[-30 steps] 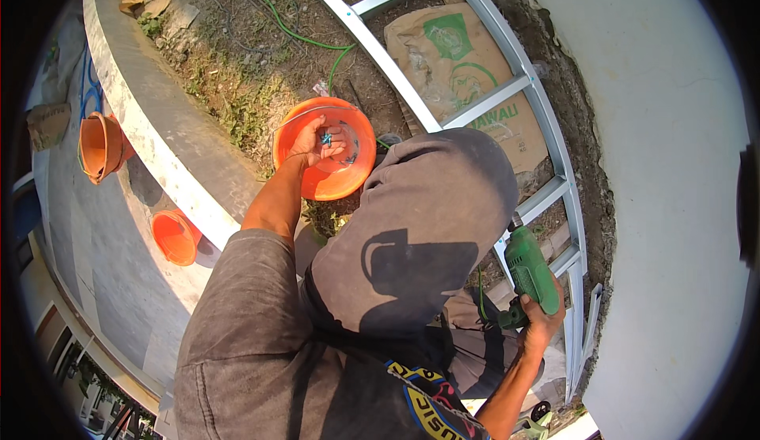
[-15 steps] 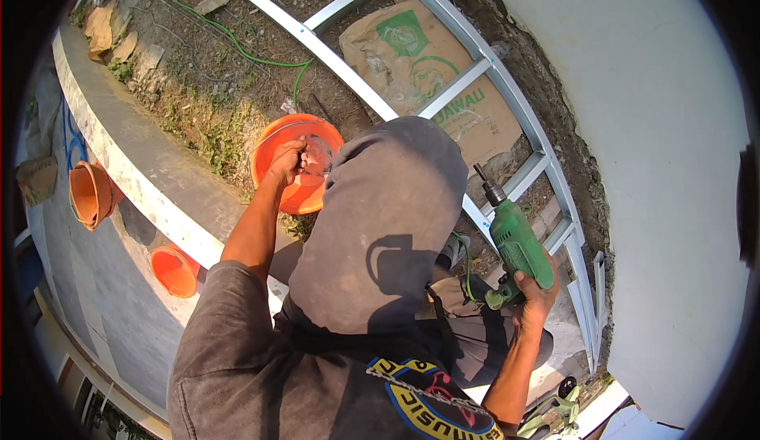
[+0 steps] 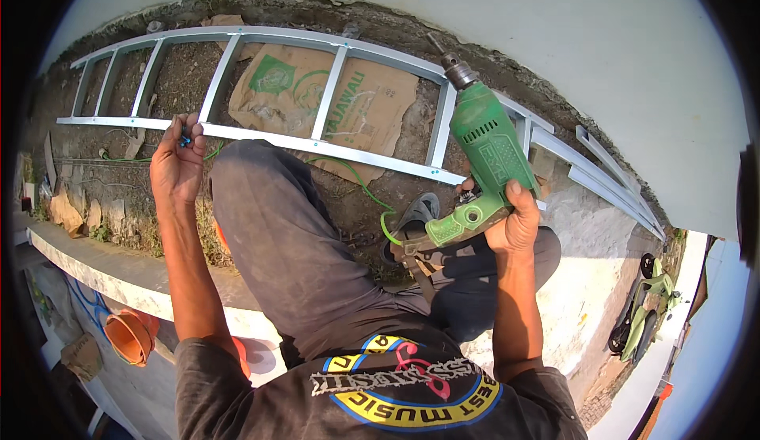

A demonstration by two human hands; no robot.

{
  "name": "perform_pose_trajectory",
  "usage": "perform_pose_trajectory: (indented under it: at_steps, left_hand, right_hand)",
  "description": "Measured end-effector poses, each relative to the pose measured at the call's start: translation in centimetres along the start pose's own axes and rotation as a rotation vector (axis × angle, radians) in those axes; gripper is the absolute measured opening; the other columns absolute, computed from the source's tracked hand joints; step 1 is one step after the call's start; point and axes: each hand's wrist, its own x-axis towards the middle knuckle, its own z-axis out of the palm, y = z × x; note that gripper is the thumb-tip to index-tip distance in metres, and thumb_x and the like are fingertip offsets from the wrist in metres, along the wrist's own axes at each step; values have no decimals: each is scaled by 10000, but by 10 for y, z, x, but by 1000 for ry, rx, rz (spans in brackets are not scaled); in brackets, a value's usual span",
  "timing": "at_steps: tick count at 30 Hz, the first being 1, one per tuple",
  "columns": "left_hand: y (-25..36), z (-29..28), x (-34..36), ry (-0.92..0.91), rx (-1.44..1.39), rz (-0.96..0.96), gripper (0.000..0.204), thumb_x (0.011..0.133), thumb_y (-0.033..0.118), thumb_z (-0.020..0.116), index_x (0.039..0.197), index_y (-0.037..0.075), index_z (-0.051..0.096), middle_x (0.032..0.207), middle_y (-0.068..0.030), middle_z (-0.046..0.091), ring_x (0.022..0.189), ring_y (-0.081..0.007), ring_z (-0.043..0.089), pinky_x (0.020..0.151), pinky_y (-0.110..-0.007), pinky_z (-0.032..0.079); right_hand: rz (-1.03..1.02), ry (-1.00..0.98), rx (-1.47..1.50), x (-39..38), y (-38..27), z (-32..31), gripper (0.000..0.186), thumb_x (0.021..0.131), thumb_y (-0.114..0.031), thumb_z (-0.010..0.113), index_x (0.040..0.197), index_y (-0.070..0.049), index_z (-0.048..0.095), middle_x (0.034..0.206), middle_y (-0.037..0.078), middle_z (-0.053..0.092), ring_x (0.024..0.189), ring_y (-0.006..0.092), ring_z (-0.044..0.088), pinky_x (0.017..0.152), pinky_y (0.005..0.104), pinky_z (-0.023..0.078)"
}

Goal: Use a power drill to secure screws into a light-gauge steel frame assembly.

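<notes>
My left hand point(image 3: 177, 167) is raised at the left with fingers curled around small blue screws point(image 3: 187, 141). My right hand point(image 3: 513, 222) grips the green corded drill point(image 3: 487, 143) by its body and handle; the silver chuck and a bit point up and away from me. Beyond both hands a silver metal ladder-like frame point(image 3: 269, 134) lies on the dirt, with small blue fasteners along its rails. A torn brown paper sack point(image 3: 372, 108) lies beneath its rungs. The drill's green cord point(image 3: 368, 191) runs across the ground by my shoe.
A white wall point(image 3: 594, 36) runs along the far side. Loose metal lengths point(image 3: 609, 187) lie at the right, near a small green wheeled object point(image 3: 649, 313). At the left are a concrete ledge point(image 3: 95, 266), orange buckets point(image 3: 129, 337) and blue hose point(image 3: 87, 305).
My view has swung round, so the frame now lies crosswise. My left hand has come up out of the orange bucket with the screws, and the drill has risen in my right hand.
</notes>
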Motion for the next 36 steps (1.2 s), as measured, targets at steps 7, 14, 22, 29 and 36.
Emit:
perform_pose_trajectory:
  at_steps: [7,14,22,29,36]
  left_hand:
    - [-67,165,-12,-359,-63,-262,214,1008,192,622,1085,-5,646,966,-99,666,834,-183,612,711,-274,528]
    - [-153,169,16,-319,145,-401,254,1011,245,621,1091,7,661,940,-92,689,778,-167,635,686,-287,543]
    - [-180,178,14,-291,147,-464,159,1041,179,540,1060,29,589,1157,-225,687,842,-204,683,715,-297,578]
    - [-179,175,10,-251,101,-472,214,965,242,695,1010,38,645,1065,-121,695,742,-136,590,652,-248,500]
    - [-177,172,4,-228,102,-465,267,977,298,674,1039,45,614,1079,-121,687,688,-125,583,568,-251,483]
  right_hand:
    - [-99,127,-135,-31,33,-6,625,772,1,709,1356,84,504,1193,191,655,992,258,687,834,400,607]
    - [-139,153,-192,-34,23,-11,633,761,-36,686,1355,90,506,1141,195,679,932,266,701,834,386,583]
    - [-165,136,-263,-34,25,-20,646,746,-24,707,1346,107,508,1137,196,680,951,266,700,829,386,593]
    - [-145,90,-309,-26,28,-11,681,729,-63,724,1352,104,505,1164,204,670,975,272,697,826,405,605]
    - [-116,69,-339,-16,33,-1,680,715,-53,721,1345,98,514,1165,199,669,981,279,696,824,403,607]
